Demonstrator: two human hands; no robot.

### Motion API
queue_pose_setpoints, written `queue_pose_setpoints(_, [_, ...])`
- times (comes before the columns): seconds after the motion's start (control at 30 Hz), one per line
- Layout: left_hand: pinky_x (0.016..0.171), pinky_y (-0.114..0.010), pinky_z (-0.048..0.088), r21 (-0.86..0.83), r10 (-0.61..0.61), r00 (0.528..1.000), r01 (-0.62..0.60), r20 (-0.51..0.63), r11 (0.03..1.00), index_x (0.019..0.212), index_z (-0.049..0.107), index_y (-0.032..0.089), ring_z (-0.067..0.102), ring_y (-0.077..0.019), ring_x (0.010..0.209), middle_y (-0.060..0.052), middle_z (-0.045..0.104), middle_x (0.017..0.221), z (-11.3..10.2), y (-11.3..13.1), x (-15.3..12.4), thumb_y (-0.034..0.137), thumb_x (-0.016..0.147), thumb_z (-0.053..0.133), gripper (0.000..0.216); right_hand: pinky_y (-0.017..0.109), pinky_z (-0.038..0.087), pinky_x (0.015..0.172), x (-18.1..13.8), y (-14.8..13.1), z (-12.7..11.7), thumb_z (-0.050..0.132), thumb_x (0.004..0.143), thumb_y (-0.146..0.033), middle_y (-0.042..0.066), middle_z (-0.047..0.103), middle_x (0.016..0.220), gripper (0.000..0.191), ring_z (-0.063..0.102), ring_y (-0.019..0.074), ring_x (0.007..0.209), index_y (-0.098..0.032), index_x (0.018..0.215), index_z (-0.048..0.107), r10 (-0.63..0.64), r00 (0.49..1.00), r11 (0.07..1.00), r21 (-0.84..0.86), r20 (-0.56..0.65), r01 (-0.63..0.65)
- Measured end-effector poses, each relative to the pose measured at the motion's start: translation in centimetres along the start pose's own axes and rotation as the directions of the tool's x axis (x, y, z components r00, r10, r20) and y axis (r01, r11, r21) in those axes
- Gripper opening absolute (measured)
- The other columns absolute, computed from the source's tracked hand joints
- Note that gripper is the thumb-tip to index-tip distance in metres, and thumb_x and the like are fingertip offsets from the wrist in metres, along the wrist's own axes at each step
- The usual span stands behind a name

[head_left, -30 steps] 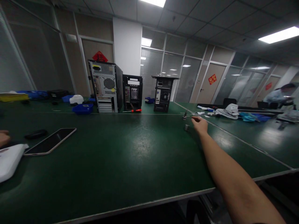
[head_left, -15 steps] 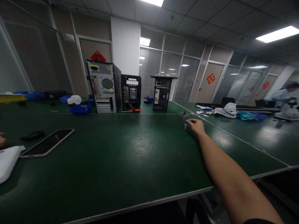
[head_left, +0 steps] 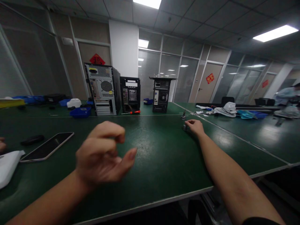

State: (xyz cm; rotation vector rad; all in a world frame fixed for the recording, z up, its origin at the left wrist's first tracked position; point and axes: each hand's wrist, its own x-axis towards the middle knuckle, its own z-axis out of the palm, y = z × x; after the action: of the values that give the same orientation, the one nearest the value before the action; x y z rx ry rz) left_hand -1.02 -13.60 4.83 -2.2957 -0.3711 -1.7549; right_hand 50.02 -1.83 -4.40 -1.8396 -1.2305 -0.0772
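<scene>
My left hand (head_left: 103, 153) is raised over the near left of the green table (head_left: 154, 162). Its fingers are curled, with the thumb held apart, and nothing lies between them. Far out on the right, my right hand (head_left: 196, 126) has its thumb and fingers pinched at the top of a small grey metal cylinder (head_left: 184, 127). The cylinder stands upright on the table, partly covered by the fingertips. Just behind it is a small metal part with a thin upright stem (head_left: 183, 115); its kind cannot be made out.
Along the back stand three computer cases (head_left: 105, 87). An orange-handled screwdriver (head_left: 134, 112) lies before the middle one, and a blue bin (head_left: 80, 112) is at left. A phone (head_left: 49, 147) lies near another person's hand (head_left: 2, 145). White caps (head_left: 228, 109) sit at far right.
My left hand has come into view from the lower left. My right hand has shifted slightly, its fingertips now at the metal cylinder.
</scene>
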Motion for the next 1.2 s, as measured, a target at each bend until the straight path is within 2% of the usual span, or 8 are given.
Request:
queue_pose_setpoints(0.07, [0.065, -0.029, 0.049, 0.024, 0.015, 0.995, -0.017, 0.102, 1.0, 0.079, 0.048, 0.023, 0.057, -0.0148, 0.071, 0.001, 0.058, 0.078, 1.8, -2.1, 0.1, 0.03, 0.086, 0.068, 0.022, 0.034, 0.051, 0.079, 0.0, 0.0, -0.1, 0.068, 0.078, -0.047, 0.011, 0.077, 0.09, 0.033, 0.071, 0.0249, 0.085, -0.02, 0.091, 0.079, 0.003, 1.0, 1.0, -0.009, -0.005, -0.003])
queue_pose_setpoints(0.13, [0.065, -0.03, 0.047, 0.132, -0.092, 0.947, 0.052, 0.309, 0.99, 0.082, 0.05, 0.021, 0.057, -0.0157, 0.072, -0.001, 0.058, 0.079, 3.8, -4.9, -0.5, 0.029, 0.089, 0.062, 0.016, 0.034, 0.051, 0.078, 0.0, 0.0, -0.1, 0.068, 0.077, -0.047, 0.011, 0.077, 0.089, 0.032, 0.071, 0.0251, 0.085, -0.02, 0.091, 0.079, 0.007, 1.0, 1.0, -0.018, -0.003, -0.007])
queue_pose_setpoints(0.2, [0.065, -0.03, 0.047, 0.277, -0.282, 0.839, 0.165, 0.466, 0.947, 0.085, 0.054, 0.02, 0.058, -0.0174, 0.072, -0.002, 0.061, 0.08, 5.3, -7.7, -1.9, 0.033, 0.088, 0.061, 0.015, 0.034, 0.051, 0.077, 0.1, 0.0, -0.2, 0.068, 0.077, -0.048, 0.011, 0.077, 0.089, 0.032, 0.071, 0.0253, 0.085, -0.02, 0.091, 0.078, 0.002, 1.0, 1.0, -0.028, 0.0, -0.002])
queue_pose_setpoints(0.23, [0.065, -0.029, 0.047, 0.345, -0.383, 0.755, 0.22, 0.532, 0.912, 0.089, 0.057, 0.02, 0.06, -0.0185, 0.074, -0.003, 0.063, 0.083, 5.8, -8.9, -2.7, 0.035, 0.087, 0.062, 0.016, 0.034, 0.051, 0.077, 0.2, 0.1, -0.2, 0.068, 0.077, -0.048, 0.011, 0.077, 0.09, 0.032, 0.071, 0.0253, 0.085, -0.02, 0.091, 0.078, -0.002, 1.0, 1.0, -0.03, 0.004, 0.002])
queue_pose_setpoints(0.33, [0.07, -0.029, 0.05, 0.529, -0.636, 0.523, 0.36, 0.568, 0.768, 0.112, 0.064, 0.019, 0.067, -0.0223, 0.087, -0.006, 0.071, 0.095, 6.4, -11.5, -4.9, 0.037, 0.086, 0.063, 0.031, 0.035, 0.051, 0.077, 0.2, 0.1, -0.2, 0.068, 0.077, -0.048, 0.011, 0.077, 0.091, 0.033, 0.071, 0.0258, 0.085, -0.02, 0.092, 0.078, -0.01, 1.0, 0.999, -0.032, 0.023, 0.011])
queue_pose_setpoints(0.43, [0.079, -0.03, 0.053, 0.594, -0.732, 0.419, 0.429, 0.537, 0.681, 0.113, 0.071, 0.02, 0.069, -0.0241, 0.094, -0.009, 0.075, 0.101, 6.5, -12.5, -5.6, 0.037, 0.089, 0.06, 0.031, 0.036, 0.052, 0.077, 0.1, -0.1, -0.3, 0.069, 0.077, -0.049, 0.012, 0.077, 0.091, 0.034, 0.071, 0.0268, 0.085, -0.019, 0.091, 0.079, -0.016, 1.0, 0.999, -0.031, 0.024, 0.017])
queue_pose_setpoints(0.87, [0.078, -0.031, 0.055, 0.603, -0.775, 0.462, 0.491, 0.431, 0.629, 0.093, 0.079, 0.023, 0.071, -0.0252, 0.088, -0.007, 0.077, 0.095, 5.9, -12.8, -5.6, 0.035, 0.084, 0.06, 0.025, 0.039, 0.051, 0.08, 0.2, -0.1, -0.4, 0.069, 0.075, -0.049, 0.011, 0.077, 0.089, 0.034, 0.069, 0.0273, 0.086, -0.02, 0.088, 0.079, -0.033, 0.995, 0.995, -0.092, 0.091, 0.042])
queue_pose_setpoints(1.2, [0.071, -0.029, 0.054, 0.591, -0.769, 0.439, 0.494, 0.464, 0.638, 0.084, 0.077, 0.02, 0.071, -0.0234, 0.082, -0.006, 0.076, 0.087, 5.7, -12.6, -5.6, 0.031, 0.079, 0.065, 0.017, 0.034, 0.051, 0.075, 0.5, 0.0, 0.1, 0.069, 0.074, -0.041, 0.009, 0.076, 0.087, 0.024, 0.069, 0.0243, 0.081, -0.021, 0.084, 0.076, -0.033, 0.993, 0.997, -0.063, 0.114, 0.04])
